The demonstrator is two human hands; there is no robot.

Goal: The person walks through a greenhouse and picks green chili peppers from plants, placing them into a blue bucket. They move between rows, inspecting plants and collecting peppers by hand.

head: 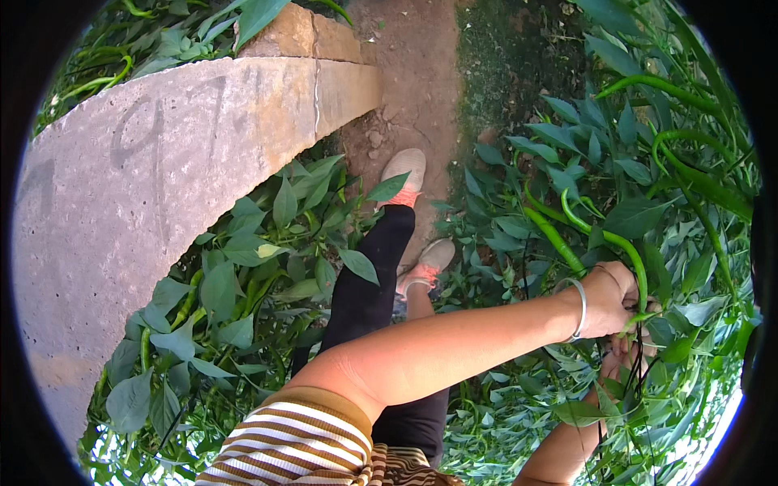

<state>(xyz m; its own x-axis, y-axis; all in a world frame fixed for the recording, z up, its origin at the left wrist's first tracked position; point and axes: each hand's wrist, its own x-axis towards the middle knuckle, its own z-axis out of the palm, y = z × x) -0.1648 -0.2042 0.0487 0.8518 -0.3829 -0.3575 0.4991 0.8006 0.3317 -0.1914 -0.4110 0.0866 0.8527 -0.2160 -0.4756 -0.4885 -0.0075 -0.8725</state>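
Note:
My left hand, with a pale bangle at its wrist, is curled in at the pepper plants on the right. Its fingertips close around a thin green stem and the black string, though leaves and knuckles partly hide the grip. Just below, my right hand has its fingers drawn in on the same string, close to the left fingertips. A long green chili pepper curves down in front of my left hand. Another green pepper hangs beside that wrist.
Along the left runs a concrete slab with dark marks and a vertical crack. Pepper plants grow between it and my legs. The narrow dirt path carries my shoes. More peppers hang at the far right.

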